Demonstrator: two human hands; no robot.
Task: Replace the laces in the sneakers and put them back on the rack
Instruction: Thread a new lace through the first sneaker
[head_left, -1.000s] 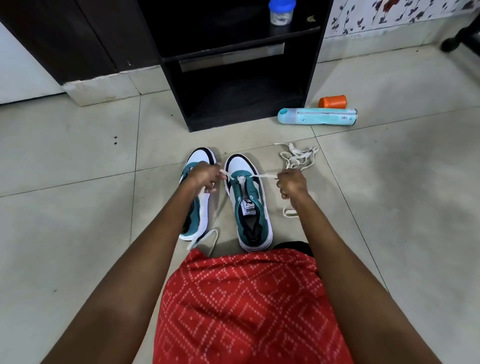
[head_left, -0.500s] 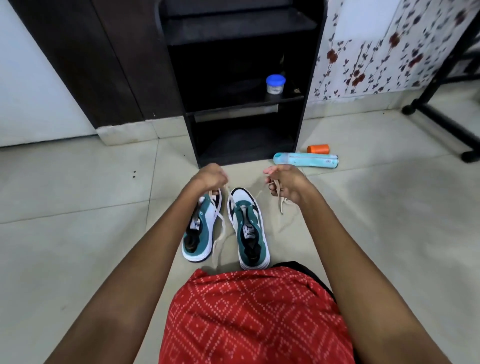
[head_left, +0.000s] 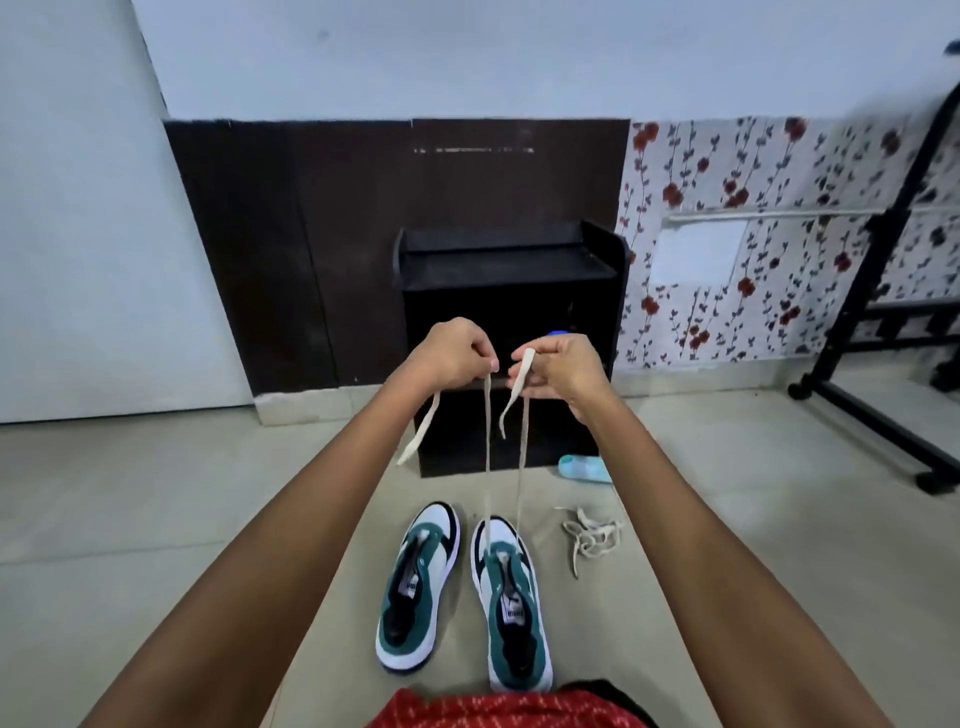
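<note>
Two white-and-green sneakers stand side by side on the floor, the left sneaker (head_left: 418, 584) and the right sneaker (head_left: 511, 603). A cream lace (head_left: 488, 457) runs up from the toe end of the right sneaker in two taut strands. My left hand (head_left: 452, 356) pinches one strand and my right hand (head_left: 558, 366) pinches the other, both raised high and close together in front of the black shoe rack (head_left: 511, 291). The lace ends hang loose below each hand. A second lace (head_left: 589, 535) lies bunched on the floor to the right of the sneakers.
A light blue bottle (head_left: 584, 469) lies on the tiles beside the rack's right foot. A black metal stand on wheels (head_left: 878, 364) occupies the right side. Dark panels and flowered wallpaper back the rack.
Both hands rose from beside the sneakers to chest height, pulling the lace up taut through the right sneaker. The view tilted up, showing the whole rack and wall.
</note>
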